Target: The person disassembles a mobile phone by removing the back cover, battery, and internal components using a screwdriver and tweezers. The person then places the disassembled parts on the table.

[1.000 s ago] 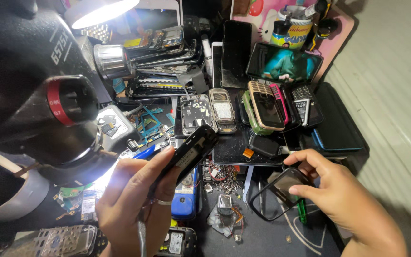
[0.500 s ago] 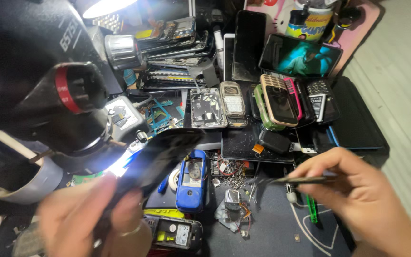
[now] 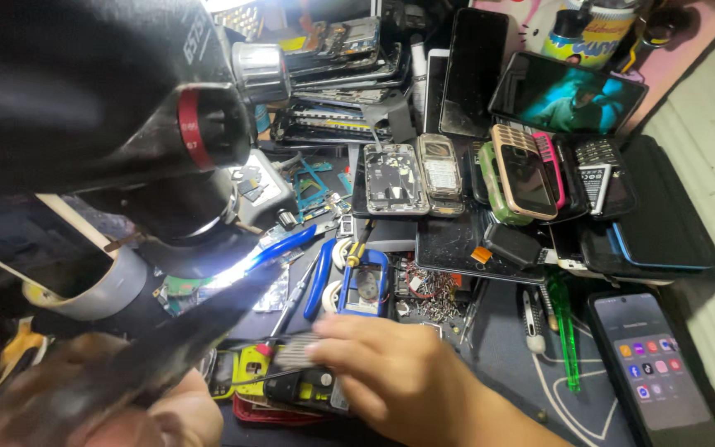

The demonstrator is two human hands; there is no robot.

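Two hands busy: left hand [image 3: 138, 414] grips dark blurred phone [image 3: 159, 352]; right hand [image 3: 399, 377] pinches small brush [image 3: 295, 349] over yellow phone [image 3: 291, 381]; microscope [image 3: 109, 108] blocks view.

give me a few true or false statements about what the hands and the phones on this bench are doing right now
1. The left hand holds a dark flat phone. True.
2. The right hand rests on the pink mat at the top right. False: it reaches over the yellow and black device at the near edge of the bench.
3. The smartphone at the lower right has a lit screen showing app icons. True.
4. The blue phone frame lies on top of the tablet. False: it lies on the bench just beyond the right hand; the lit tablet is far back.
5. The green tool is in the right hand. False: it lies loose on the dark mat.
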